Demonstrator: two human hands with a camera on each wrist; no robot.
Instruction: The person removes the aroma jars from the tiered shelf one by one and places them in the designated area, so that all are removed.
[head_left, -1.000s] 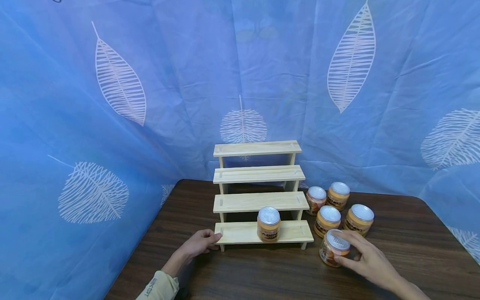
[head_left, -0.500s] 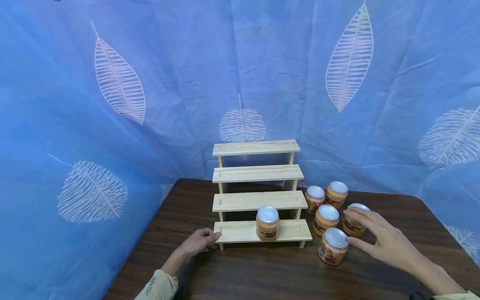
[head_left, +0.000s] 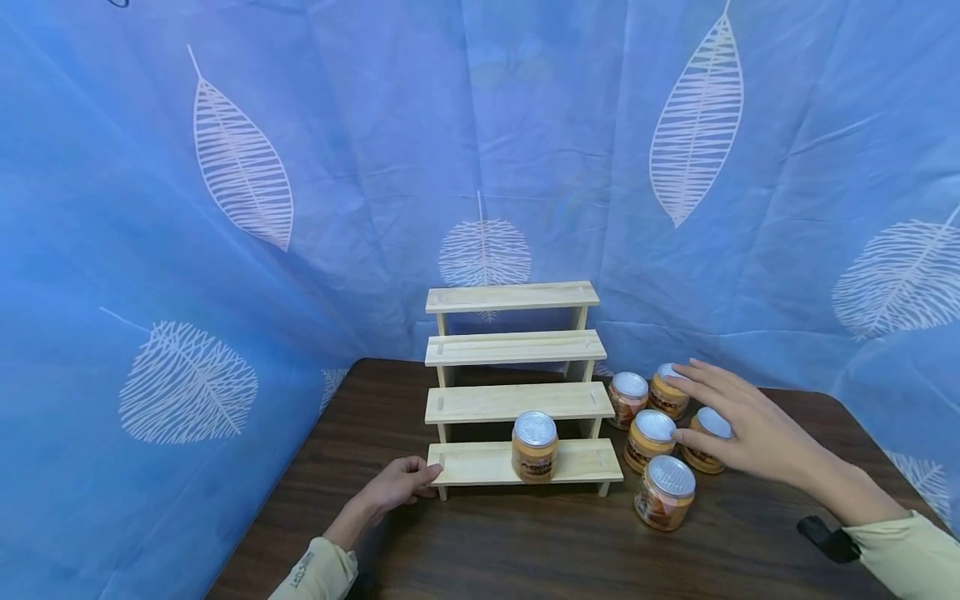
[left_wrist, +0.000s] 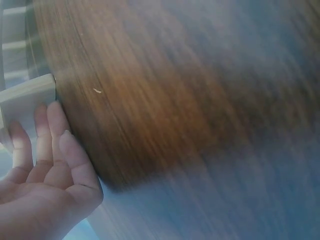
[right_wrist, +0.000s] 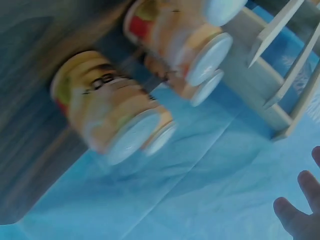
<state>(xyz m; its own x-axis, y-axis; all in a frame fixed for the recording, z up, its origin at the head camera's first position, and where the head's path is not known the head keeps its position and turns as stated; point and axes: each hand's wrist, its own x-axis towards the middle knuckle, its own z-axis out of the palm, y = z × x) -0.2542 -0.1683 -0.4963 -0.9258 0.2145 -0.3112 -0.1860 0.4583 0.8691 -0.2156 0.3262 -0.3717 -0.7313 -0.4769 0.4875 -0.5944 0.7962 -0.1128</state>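
A four-step wooden display rack point(head_left: 517, 403) stands on the table, with one orange-labelled can point(head_left: 535, 450) upright on its lowest step. My left hand point(head_left: 396, 485) grips the left end of that step, thumb on top; the left wrist view shows its fingers against the board point(left_wrist: 30, 100). Right of the rack, my right hand point(head_left: 738, 421) hovers over a group of cans with its fingers spread and nothing held. Nearest its thumb is a middle can point(head_left: 651, 442). Its fingertips partly cover the back can point(head_left: 667, 393). A front can point(head_left: 664, 493) stands apart from the hand.
Two more cans, one beside the rack point(head_left: 628, 400) and one under the right hand point(head_left: 705, 442), stand on the dark wooden table point(head_left: 517, 550). Behind the table hangs a blue cloth point(head_left: 360, 167) with white leaf prints.
My right hand has let go of the front can, moved right, then back and up over the rear cans. The left hand keeps its place on the rack.
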